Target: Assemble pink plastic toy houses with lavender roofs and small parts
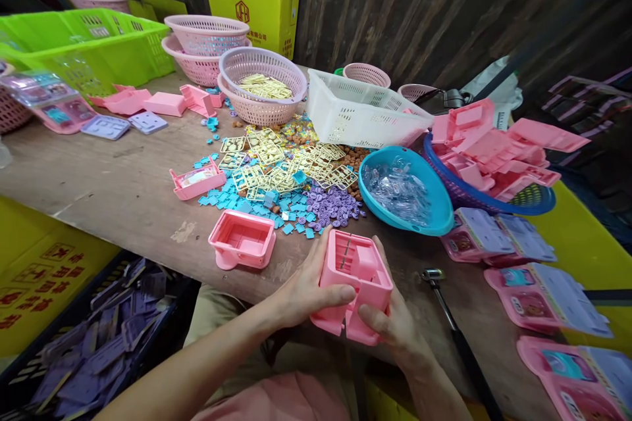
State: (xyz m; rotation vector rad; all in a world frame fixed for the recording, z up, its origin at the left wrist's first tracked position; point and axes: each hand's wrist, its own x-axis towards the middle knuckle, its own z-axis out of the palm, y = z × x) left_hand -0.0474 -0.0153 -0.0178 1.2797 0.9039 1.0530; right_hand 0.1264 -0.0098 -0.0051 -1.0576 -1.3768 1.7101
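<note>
As hands (307, 289) (399, 321) grip, a boxy plastic casing (366, 283) gapes.

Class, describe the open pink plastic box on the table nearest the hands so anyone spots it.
At the brown wooden table, the left hand and right hand hold a pink plastic case. Left of them sits an open, rectangular pink plastic box. Unlike the pink plastic tray behind it, holding something white, it shows only pink inside.
</note>
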